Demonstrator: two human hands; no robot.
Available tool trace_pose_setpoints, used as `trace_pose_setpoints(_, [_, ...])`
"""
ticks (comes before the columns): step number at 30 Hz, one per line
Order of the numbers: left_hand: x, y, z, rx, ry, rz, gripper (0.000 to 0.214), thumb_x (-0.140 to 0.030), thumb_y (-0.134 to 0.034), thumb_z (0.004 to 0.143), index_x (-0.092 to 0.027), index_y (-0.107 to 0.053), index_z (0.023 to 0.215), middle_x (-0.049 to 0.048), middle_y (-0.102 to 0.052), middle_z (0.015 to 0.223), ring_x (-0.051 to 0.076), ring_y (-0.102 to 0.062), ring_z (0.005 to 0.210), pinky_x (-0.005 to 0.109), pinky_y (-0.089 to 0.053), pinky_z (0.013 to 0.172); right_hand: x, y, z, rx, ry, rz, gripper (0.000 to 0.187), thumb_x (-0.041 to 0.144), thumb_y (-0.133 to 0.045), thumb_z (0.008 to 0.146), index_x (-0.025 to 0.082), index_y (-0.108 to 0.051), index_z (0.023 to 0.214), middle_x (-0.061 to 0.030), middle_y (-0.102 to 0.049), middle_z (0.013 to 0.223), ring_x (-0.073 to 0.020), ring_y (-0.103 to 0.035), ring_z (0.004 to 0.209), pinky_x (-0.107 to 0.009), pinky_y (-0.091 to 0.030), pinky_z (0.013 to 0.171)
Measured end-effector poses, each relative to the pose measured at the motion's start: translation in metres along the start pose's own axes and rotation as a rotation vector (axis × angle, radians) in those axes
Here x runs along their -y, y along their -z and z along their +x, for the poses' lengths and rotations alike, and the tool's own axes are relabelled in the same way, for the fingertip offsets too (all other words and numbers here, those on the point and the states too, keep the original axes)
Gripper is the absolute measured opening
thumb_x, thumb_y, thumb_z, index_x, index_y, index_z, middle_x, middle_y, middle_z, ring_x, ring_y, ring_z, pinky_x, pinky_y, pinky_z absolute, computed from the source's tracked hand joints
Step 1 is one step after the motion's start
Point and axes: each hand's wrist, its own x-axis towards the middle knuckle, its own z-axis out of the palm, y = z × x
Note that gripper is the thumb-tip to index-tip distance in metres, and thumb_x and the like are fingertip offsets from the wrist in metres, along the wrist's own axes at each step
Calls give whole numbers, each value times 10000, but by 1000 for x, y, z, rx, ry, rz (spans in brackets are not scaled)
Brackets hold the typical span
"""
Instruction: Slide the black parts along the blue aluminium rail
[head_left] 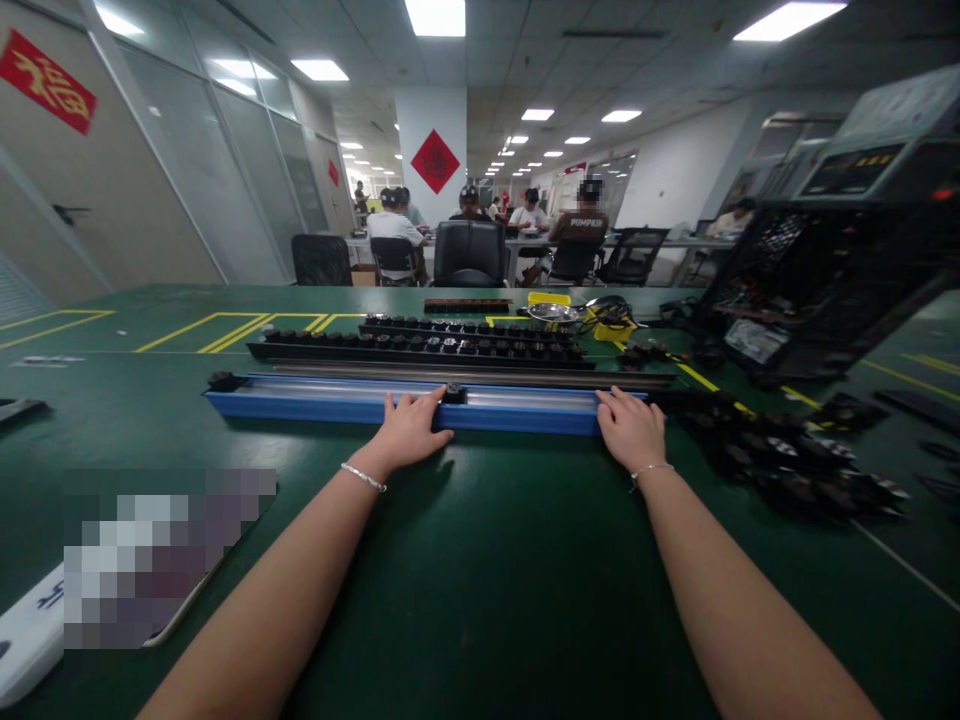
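A long blue channel-shaped rail (pixel 315 408) lies across the green table in front of me, with a shiny metallic strip along its inside. A small black block (pixel 454 393) sits in the channel near its middle, and another black piece (pixel 225 381) is at the left end. My left hand (pixel 409 430) rests at the rail's front edge, thumb spread, its index fingertip at the small block. Near the right end, my right hand (pixel 634 430) lies over the rail with its fingers stretched across the edge. Neither hand is wrapped around anything.
Behind the rail lie black strips (pixel 420 345) carrying several black parts. A heap of black parts (pixel 795 450) is at the right, below a large dark machine (pixel 817 250). A partly blurred phone-like object (pixel 34 620) lies front left. People sit at desks beyond.
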Motion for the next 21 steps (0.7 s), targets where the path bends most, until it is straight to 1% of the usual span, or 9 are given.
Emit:
trace_pose_setpoints(3, [-2,-4,1,-42,-51,0,747,-459,-497,768,-121,-291,1402,159,-485,1348,317,-389,1260,522,-189,1088,1,1,0,-3,-5,2,470,360,-256,910,237,-593,1214,-72,-524,1335,-234,-460,1206,-504,-263,1043])
trace_pose_setpoints(6, [-2,-7,1,-55,-72,-6,741,-440,-498,767,-90,-300,1390,169,-491,1332,294,-406,1254,460,-210,1095,1,1,0,0,-4,1,469,358,-258,908,237,-593,1213,-71,-524,1334,-232,-457,1209,-503,-264,1043])
trace_pose_setpoints(11, [-5,-4,0,-46,-65,7,735,-458,-495,759,-156,-301,1400,120,-504,1336,285,-417,1226,445,-230,1070,1,1,0,-2,-4,2,465,350,-266,903,238,-592,1215,-71,-528,1330,-234,-454,1210,-501,-266,1041])
trace_pose_setpoints(14, [-9,-1,0,-17,-35,20,742,-474,-492,755,-185,-296,1410,98,-509,1336,296,-416,1208,447,-225,1058,0,1,0,5,-2,1,469,347,-263,900,237,-589,1220,-72,-530,1328,-236,-451,1209,-500,-265,1040])
trace_pose_setpoints(21, [-15,3,1,26,-15,21,747,-488,-484,758,-218,-277,1423,82,-521,1327,310,-403,1202,466,-189,1057,0,1,0,3,3,5,478,350,-256,896,236,-590,1218,-78,-535,1320,-242,-451,1200,-500,-258,1034])
